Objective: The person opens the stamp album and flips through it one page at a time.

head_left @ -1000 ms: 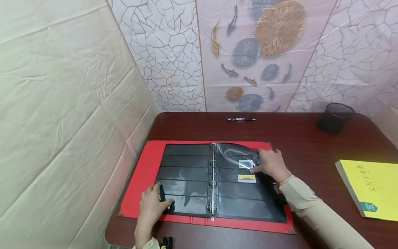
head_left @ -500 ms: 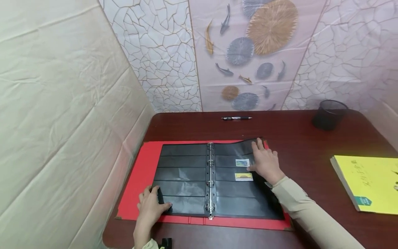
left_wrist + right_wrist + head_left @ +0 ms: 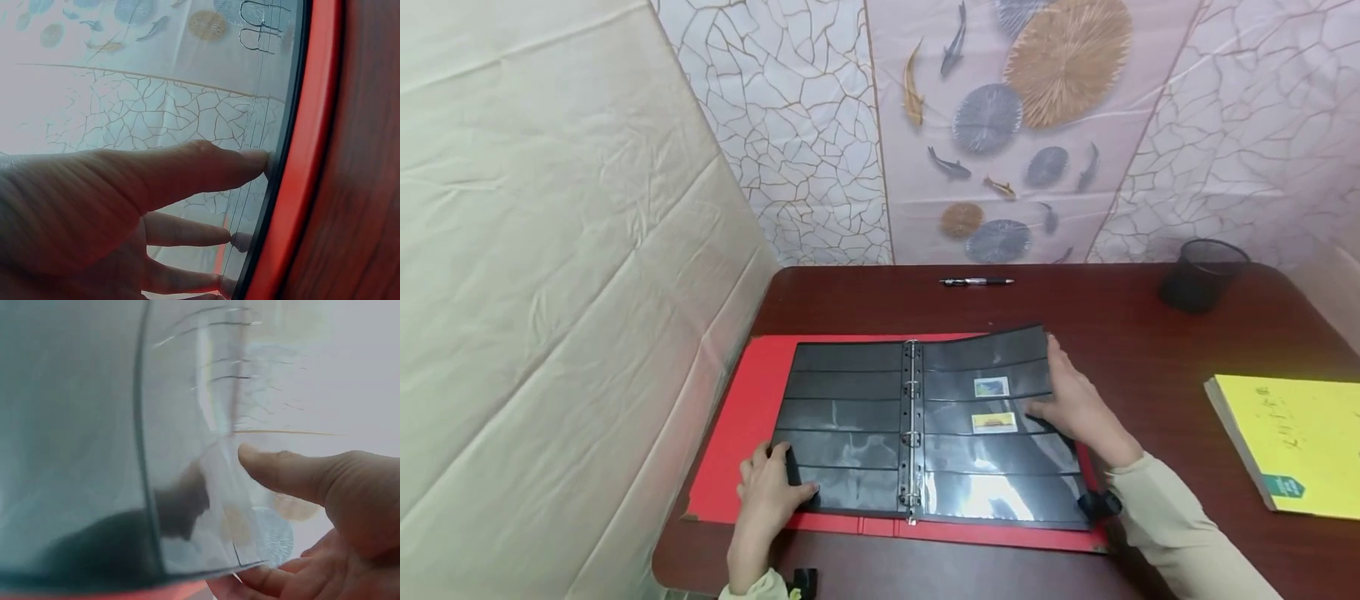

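Observation:
A red ring-binder stamp album (image 3: 745,392) lies spread out, its black pocket pages clipped in metal rings (image 3: 912,433). My left hand (image 3: 765,487) rests at the lower outer corner of the left page (image 3: 842,417), thumb and fingertips touching its glossy surface. On the other side, my right hand (image 3: 1082,404) holds the outer edge of the right page (image 3: 970,467), thumb in front and fingers behind. That page's upper corner is raised and bent. Two stamps sit in its pockets: a blue-green stamp (image 3: 992,387) above a yellow stamp (image 3: 994,422).
A pen (image 3: 977,282) lies behind the album on the dark red table (image 3: 850,292). At the back right stands a black mesh pen holder (image 3: 1198,279). A yellow book (image 3: 1296,442) lies to the right. Cloth walls (image 3: 587,292) border the left and back.
The upper corner of the right page has risen, and my right hand has shifted outward along its edge. My left hand stays at the left page's corner.

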{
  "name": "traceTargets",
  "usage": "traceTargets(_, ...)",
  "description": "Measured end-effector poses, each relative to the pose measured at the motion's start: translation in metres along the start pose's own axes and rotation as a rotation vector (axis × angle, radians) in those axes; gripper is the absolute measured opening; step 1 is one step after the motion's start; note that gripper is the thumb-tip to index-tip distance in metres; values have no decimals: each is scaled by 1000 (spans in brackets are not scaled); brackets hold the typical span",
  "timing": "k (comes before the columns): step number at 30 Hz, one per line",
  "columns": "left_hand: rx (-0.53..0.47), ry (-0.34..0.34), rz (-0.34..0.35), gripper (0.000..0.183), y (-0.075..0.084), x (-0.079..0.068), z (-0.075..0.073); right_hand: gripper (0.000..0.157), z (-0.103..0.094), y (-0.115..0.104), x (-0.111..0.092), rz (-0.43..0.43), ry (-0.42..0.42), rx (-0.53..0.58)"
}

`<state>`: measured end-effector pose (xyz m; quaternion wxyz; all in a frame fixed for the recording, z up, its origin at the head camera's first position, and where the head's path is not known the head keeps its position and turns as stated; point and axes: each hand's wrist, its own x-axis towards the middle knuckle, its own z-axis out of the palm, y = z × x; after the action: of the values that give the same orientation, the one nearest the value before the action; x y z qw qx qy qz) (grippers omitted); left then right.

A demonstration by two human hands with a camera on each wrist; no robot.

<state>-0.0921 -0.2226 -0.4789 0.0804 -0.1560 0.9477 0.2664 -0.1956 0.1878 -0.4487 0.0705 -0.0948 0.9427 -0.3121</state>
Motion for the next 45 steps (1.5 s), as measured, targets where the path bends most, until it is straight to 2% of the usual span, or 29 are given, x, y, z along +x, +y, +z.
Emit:
traceTargets(2, -7, 6, 9, 76, 0, 0, -2, 111, -7, -2, -6, -4, -4, 31)
traceTargets(6, -12, 17, 27, 75, 1, 1, -4, 99, -18, -8, -19, 11, -46, 24)
traceTargets(12, -16, 12, 15, 75, -2, 1, -3, 84, -29, -12, -37, 15, -113, 97)
traceTargets(15, -18, 10, 9, 75, -2, 1, -2, 78, -29, -13, -44, -12, -111, 159)
traceTargets(22, -16, 11, 5, 75, -2, 1, -1, 73, -29, -15, -51, -31, -48, 302)
traceTargets(31, 1, 3, 54, 74, -2, 3, -1, 72, -34, -19, -61, 41, -53, 441)
traceTargets(38, -55, 0, 59, 74, -5, -1, -5, 71, -42, -40, -57, -30, -38, 427)
traceTargets(45, -120, 64, 162, 76, 10, -6, -13, 71, -51, -68, -48, -67, -35, 393)
